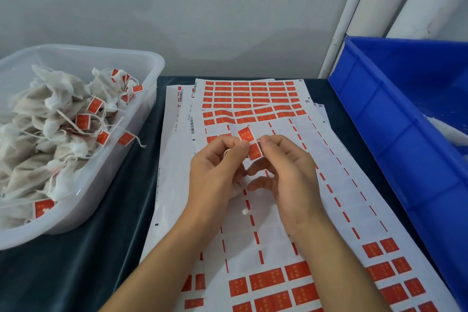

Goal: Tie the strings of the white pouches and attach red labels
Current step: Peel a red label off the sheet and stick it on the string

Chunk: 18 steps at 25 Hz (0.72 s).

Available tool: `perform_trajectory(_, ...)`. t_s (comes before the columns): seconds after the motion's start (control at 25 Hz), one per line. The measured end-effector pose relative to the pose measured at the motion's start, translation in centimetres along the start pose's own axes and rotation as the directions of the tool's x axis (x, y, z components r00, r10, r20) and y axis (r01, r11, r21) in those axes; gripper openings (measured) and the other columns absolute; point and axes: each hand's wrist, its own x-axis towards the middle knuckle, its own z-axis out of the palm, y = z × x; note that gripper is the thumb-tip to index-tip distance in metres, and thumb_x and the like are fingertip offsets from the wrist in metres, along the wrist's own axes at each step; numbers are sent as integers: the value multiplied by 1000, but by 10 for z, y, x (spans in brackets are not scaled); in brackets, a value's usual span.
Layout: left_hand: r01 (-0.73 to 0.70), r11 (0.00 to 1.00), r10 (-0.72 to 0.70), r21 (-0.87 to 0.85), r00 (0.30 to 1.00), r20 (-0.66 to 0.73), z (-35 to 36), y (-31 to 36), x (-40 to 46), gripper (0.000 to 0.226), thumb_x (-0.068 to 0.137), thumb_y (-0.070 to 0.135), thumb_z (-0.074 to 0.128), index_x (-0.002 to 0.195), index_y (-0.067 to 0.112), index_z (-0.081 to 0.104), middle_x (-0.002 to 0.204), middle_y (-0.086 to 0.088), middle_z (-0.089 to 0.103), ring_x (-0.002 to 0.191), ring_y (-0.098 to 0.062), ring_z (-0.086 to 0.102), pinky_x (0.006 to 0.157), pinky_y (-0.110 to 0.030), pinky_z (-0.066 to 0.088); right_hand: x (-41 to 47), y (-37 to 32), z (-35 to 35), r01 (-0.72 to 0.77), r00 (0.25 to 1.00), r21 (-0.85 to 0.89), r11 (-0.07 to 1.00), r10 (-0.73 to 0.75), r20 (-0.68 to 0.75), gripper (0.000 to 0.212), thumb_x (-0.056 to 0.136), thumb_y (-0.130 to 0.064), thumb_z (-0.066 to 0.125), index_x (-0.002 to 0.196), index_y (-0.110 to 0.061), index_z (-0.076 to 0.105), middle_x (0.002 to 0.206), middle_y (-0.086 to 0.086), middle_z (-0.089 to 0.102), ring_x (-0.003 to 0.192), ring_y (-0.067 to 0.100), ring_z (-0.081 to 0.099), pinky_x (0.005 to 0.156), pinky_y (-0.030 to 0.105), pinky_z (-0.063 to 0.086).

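Dark cloth table (121,210) is covered by label sheets (253,99), grey wall (202,7) behind; red label (249,143) is pinched by left hand (215,172) and right hand (286,172).

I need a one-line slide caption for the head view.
Both hands pinch a red label above label sheets, beside a tub of labelled white pouches.
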Motion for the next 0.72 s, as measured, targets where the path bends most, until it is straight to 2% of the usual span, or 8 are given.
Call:
perform_trajectory(0.12,-9,997,12,80,999,-37,0,-4,2,20,98,30,70,80,23,73,84,-4,73,65,-10,60,82,-57,62,1,1,-2,13,1000,-33,999,-14,-22,23,104,-33,59,91,-25,76,85,-2,75,79,15,74,61,25,59)
perform_trajectory(0.16,-15,994,20,109,999,-48,0,-5,3,20,98,29,68,80,24,73,84,-1,73,66,-8,61,77,-48,63,1,1,-2,25,999,-45,999,-27,-28,22,103,-32,59,90,-24,75,85,-3,75,78,14,73,60,25,58)
perform_trajectory(0.24,-32,989,41,146,998,-54,0,-7,4,21,99,29,68,79,25,72,80,2,72,66,-6,61,69,-32,55,1,1,-3,60,997,-78,995,-63,-40,20,103,-32,60,91,-24,74,85,-5,75,79,13,72,59,23,58)
perform_trajectory(0.32,-46,985,55,167,997,-52,-1,-8,4,22,99,28,67,78,27,71,78,5,71,66,-5,61,65,-26,51,1,2,-3,97,994,-118,988,-103,-47,18,102,-33,61,91,-25,74,85,-7,75,81,12,72,58,22,57)
perform_trajectory(0.44,-44,982,55,181,997,-59,-2,-9,5,20,99,30,67,79,28,72,81,5,73,68,-5,63,65,-24,50,1,2,-3,123,989,-165,979,-135,-64,19,102,-33,60,90,-27,73,83,-10,74,82,10,71,57,19,56)
perform_trajectory(0.56,-34,980,50,198,996,-71,-2,-10,5,19,99,33,67,81,28,71,78,6,72,65,-7,61,63,-22,49,2,2,-6,118,987,-137,984,-131,-90,21,103,-36,56,94,-26,72,86,-10,74,81,11,71,58,22,58)
perform_trajectory(0.72,-70,972,83,225,995,-48,-2,-9,5,18,99,32,67,82,28,71,77,7,71,67,-6,61,66,-25,50,3,1,-7,107,993,-147,983,-113,-32,17,102,-37,60,99,-28,74,90,-11,74,87,9,71,60,22,58)
